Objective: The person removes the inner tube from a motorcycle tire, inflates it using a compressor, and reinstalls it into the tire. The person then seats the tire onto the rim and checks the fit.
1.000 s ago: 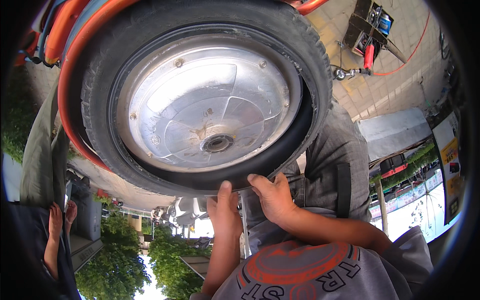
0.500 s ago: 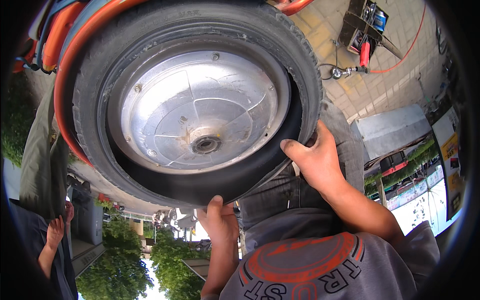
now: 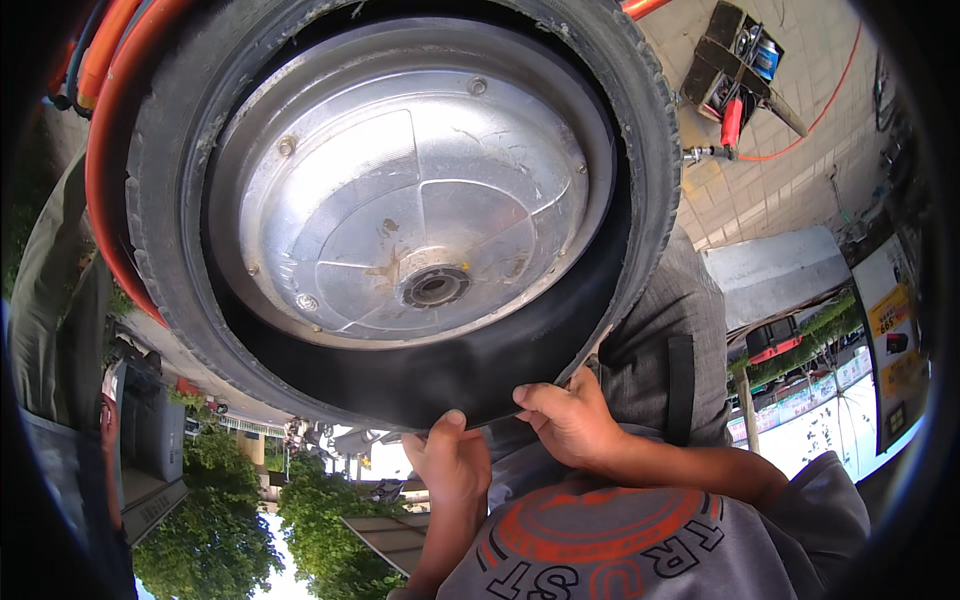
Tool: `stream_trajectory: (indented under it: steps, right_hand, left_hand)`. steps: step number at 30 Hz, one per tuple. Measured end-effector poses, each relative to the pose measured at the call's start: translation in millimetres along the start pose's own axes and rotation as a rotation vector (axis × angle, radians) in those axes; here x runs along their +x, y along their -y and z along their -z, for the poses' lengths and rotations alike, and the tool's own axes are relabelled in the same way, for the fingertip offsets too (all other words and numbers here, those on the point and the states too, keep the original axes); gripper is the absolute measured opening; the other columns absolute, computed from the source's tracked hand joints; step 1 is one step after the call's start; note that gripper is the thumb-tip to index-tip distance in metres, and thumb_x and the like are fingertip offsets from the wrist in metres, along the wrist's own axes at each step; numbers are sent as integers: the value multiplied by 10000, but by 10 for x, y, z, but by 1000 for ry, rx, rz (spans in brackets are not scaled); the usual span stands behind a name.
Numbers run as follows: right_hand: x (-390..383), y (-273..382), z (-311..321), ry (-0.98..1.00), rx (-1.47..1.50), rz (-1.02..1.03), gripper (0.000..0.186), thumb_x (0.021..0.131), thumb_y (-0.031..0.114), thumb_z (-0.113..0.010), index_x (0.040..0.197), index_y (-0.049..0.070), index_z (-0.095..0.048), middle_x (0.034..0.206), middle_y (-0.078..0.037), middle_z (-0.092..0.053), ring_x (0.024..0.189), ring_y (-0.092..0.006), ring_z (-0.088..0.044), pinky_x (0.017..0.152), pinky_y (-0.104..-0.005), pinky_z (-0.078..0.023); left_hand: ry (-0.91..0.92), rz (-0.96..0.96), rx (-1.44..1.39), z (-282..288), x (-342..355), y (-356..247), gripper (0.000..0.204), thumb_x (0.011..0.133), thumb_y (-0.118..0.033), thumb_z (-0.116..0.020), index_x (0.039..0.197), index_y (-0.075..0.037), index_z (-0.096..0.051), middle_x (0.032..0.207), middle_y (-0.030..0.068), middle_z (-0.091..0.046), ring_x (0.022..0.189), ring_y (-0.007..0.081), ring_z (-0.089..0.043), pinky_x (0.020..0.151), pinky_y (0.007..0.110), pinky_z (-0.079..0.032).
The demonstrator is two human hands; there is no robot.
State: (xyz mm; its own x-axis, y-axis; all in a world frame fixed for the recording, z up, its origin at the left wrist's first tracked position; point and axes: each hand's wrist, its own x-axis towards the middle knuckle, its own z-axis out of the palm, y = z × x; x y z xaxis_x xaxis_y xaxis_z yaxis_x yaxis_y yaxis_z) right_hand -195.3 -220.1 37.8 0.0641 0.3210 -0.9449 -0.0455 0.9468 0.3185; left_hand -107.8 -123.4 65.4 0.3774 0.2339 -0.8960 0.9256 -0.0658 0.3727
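Observation:
A worn black tire (image 3: pixel 165 215) hangs loosely around a silver hub-motor wheel (image 3: pixel 370 190), its near edge pulled away from the rim. The dark inside of the tire shows in the gap below the wheel. My left hand (image 3: pixel 450 460) grips the tire's near edge, thumb over the bead. Close beside it on the right, my right hand (image 3: pixel 572 418) pinches the same edge, thumb on top and fingers underneath. An orange fender (image 3: pixel 100 170) curves around the tire's left side.
A dark toolbox (image 3: pixel 715 55) with tools and a red-handled air tool (image 3: pixel 732 122) lies on the paving at the upper right, with a red hose (image 3: pixel 815 118). A grey metal box (image 3: pixel 775 270) stands at right. Another person's trouser leg (image 3: pixel 50 260) is at far left.
My right hand has slid left along the tire's edge, closer to my left hand. The tire sits farther off the wheel, with a wider gap at the right and top.

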Motion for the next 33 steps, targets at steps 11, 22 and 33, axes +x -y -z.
stream_trajectory:
  steps: [11, 22, 33]
  right_hand:
    - [-16, 89, -108, -142, -152, -49, 252, 848, 98, -694, 1053, -6, -589, 941, -66, -655, 858, -172, -647, 788, -337, -540]
    - [-54, 472, -273, -381, -616, 212, 296, 826, 146, -714, 1002, -31, -554, 894, -71, -621, 789, -113, -575, 701, -264, -479]
    - [-182, 471, -31, -191, -372, 140, 223, 767, -35, -636, 987, -36, -599, 887, -82, -652, 793, -164, -638, 761, -314, -533]
  left_hand:
    - [-144, 71, -81, -100, -16, -49, 603, 769, 44, -509, 1364, 17, -417, 1276, 158, -552, 1156, 301, -577, 1005, 467, -479]
    - [-312, 422, 1, -216, 73, -295, 384, 849, -96, -607, 1214, -46, -498, 1162, 89, -574, 1073, 275, -610, 947, 513, -495]
    - [-203, 442, -277, -118, -53, -140, 231, 798, 20, -586, 1025, 26, -542, 925, 106, -613, 850, 219, -638, 827, 420, -545]
